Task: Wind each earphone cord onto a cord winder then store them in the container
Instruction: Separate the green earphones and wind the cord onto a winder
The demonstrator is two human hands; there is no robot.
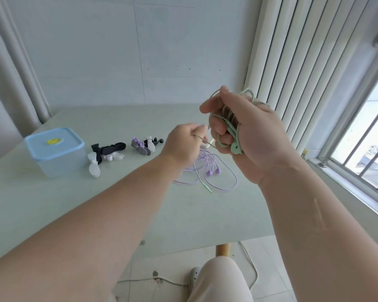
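Early-to-middle of the job, going by this shot. The person's right hand (255,136) is raised over the bench (96,203) with the green earphone cord (232,129) looped in a bundle around its curled fingers (218,127), 1 green earbud poking out at the bottom of the fist. The left hand (181,142) is just beside it, pinching a free stretch of that same cord between thumb and fingertips. No winder shows under the green loops, so it looks like it's only gathered up, not wound yet.

The purple earphone cord (210,172) lies loose and tangled on the bench below the hands, so that one is clearly not done.

Further left there's a grey winder (141,148) with what looks like purple cord on it, plus a pile of black and white winders (109,154). Some of those may be finished, too small to be sure.

The container (59,162) sits at the far left of the bench, well apart from everything, with its blue lid (52,144) on. Can't make out anything inside it, so the storing part probably hasn't started
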